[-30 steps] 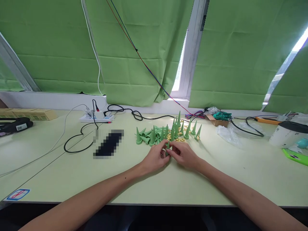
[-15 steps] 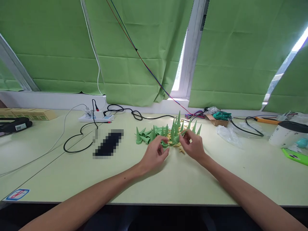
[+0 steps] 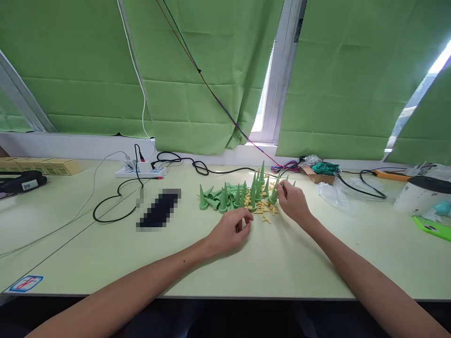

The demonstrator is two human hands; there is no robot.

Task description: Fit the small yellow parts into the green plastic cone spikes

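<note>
My right hand (image 3: 293,203) has its fingertips closed on the tip of an upright green cone (image 3: 273,197) at the right side of the group. My left hand (image 3: 230,230) hovers low or rests over the table in front of the pieces. Its fingers are loosely curled, a small gap shows toward the thumb, and nothing can be seen in it. Several other green cones (image 3: 222,201) stand on round bases just beyond it. More green pieces (image 3: 212,203) lie on their sides. Small yellow branched pieces (image 3: 267,219) are scattered among and in front of the cones.
A pixelated dark object (image 3: 158,210) lies left of the pieces. Behind it are a white power strip (image 3: 141,170) and black cables (image 3: 116,220). To the right are a small cardboard box (image 3: 319,177), clear plastic (image 3: 333,196), a white black-topped container (image 3: 421,197) and a green phone case (image 3: 433,229).
My right hand has shifted right and slightly back, taking a green cone to the right side of the group. My left hand has come slightly right and nearer, its fingertips closer together.
</note>
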